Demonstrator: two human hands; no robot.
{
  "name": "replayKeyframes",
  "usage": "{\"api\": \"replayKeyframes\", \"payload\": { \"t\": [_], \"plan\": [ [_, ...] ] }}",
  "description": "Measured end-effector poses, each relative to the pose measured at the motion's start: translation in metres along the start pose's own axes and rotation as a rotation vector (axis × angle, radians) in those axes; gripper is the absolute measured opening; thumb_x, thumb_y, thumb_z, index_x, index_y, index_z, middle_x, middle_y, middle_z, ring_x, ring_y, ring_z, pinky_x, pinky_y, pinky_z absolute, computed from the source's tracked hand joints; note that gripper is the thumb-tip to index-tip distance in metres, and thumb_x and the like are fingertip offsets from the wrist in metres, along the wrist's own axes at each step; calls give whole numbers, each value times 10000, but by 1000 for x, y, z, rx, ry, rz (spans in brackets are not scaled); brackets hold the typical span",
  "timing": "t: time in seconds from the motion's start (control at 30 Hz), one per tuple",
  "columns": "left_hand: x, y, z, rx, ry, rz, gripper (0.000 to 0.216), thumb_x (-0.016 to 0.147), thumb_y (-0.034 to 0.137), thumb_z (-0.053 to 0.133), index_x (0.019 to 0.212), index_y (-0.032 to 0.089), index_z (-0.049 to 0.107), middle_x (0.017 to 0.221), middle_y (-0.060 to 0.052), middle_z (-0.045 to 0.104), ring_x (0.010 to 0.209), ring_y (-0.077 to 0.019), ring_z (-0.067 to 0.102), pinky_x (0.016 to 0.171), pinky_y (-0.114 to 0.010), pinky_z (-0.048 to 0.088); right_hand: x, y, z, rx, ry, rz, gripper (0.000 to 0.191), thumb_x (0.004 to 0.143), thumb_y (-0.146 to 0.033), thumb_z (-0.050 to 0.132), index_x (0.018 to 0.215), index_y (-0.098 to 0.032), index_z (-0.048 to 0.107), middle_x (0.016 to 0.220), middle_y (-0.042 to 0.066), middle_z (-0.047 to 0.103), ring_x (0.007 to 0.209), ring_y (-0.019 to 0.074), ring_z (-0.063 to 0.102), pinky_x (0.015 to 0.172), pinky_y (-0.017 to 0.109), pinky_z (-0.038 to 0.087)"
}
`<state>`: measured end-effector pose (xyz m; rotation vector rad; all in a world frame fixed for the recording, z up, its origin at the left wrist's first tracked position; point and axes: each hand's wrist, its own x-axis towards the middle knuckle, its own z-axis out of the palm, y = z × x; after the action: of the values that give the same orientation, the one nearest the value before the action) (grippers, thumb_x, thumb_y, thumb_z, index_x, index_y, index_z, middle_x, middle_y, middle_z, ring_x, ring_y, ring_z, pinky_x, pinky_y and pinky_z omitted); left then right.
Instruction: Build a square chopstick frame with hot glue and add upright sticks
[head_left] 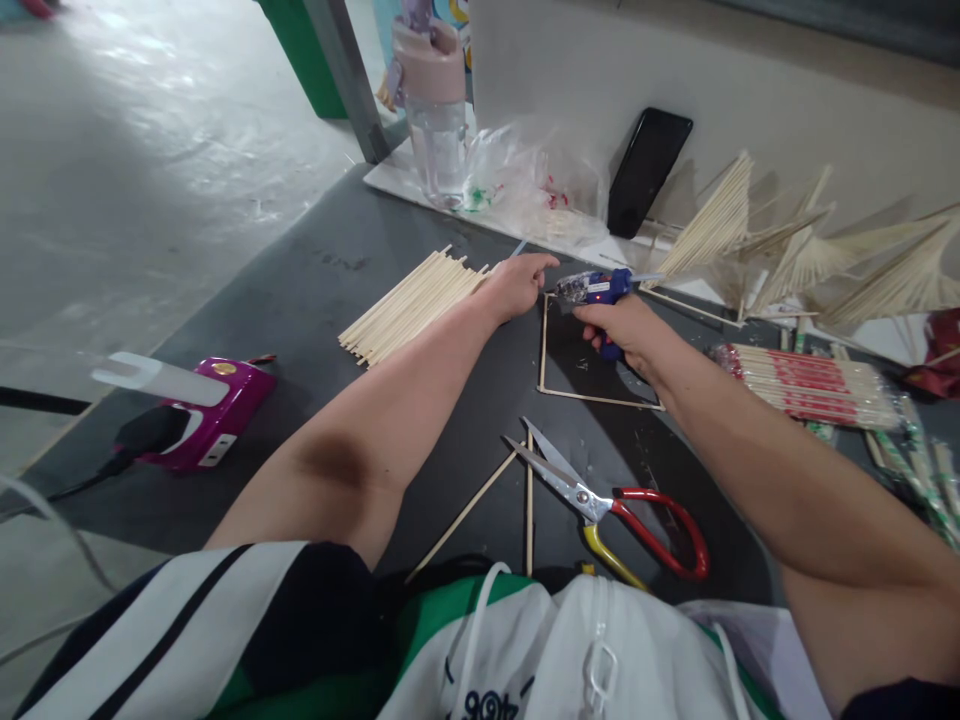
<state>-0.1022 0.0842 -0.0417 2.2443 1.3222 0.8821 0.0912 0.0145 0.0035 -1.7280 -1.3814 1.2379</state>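
Left edge of the dark table (315, 290): a magenta power strip (206, 415) with a black plug seated in it; we see no legible label on it.

Next, a loose pile of bare sticks (409, 305) lies flat, its far end just beside the left hand (517, 285).

Behind it stands a clear bottle (435, 110) with a pink lid; we cannot make out its contents. Beside the bottle is a crumpled clear plastic bag (525, 185) with red and green bits inside.

Left hand: index finger stretched out, the others curled under. We cannot tell whether they pinch anything. The fingertip sits just above the upper left corner of the stick frame (592, 398).

That frame lies flat between the two hands.

The right hand (626, 335) is wrapped tight around the grip of a blue glue gun (600, 290), nozzle aimed at the same corner, close to the left fingertip.

A black phone (646, 172) leans on the wall behind.

Near us lie scissors (600, 505) with red and yellow handles, blades apart, beside two loose sticks (465, 515).

Right: wrapped sticks (814, 385) in clear sleeves with red print too small to read, and fan-shaped stick pieces (795, 260) leaning at the wall.
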Motion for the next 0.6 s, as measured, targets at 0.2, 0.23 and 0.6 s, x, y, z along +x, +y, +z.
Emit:
{"api": "replayKeyframes", "payload": {
  "t": [0.2, 0.23, 0.6],
  "plan": [
    [0, -3, 0, 27, 1, 22, 587, 787, 43, 450, 1303, 147, 711, 924, -48, 741, 853, -172, 636, 825, -286, 471, 0, 4, -2, 100, -9, 64, 174, 812, -222, 712, 695, -162, 598, 517, -5, 601, 397, 88, 482, 394, 204, 393],
    [0, -3, 0, 26, 0, 23, 588, 784, 41, 451, 1298, 154, 713, 923, -45, 742, 859, -173, 639, 828, -286, 473, 0, 5, -2, 99, -8, 68, 182, 814, -222, 710, 687, -162, 595, 519, -2, 603, 400, 86, 482, 397, 201, 393],
    [-2, 2, -2, -19, -32, -4, 604, 792, 27, 441, 1323, 163, 698, 915, -23, 726, 865, -158, 630, 843, -270, 474, -10, 3, -4, 31, -52, 43, 145, 816, -195, 691, 700, -154, 614, 531, 7, 622, 411, 87, 492, 394, 201, 388]
  ]
}}
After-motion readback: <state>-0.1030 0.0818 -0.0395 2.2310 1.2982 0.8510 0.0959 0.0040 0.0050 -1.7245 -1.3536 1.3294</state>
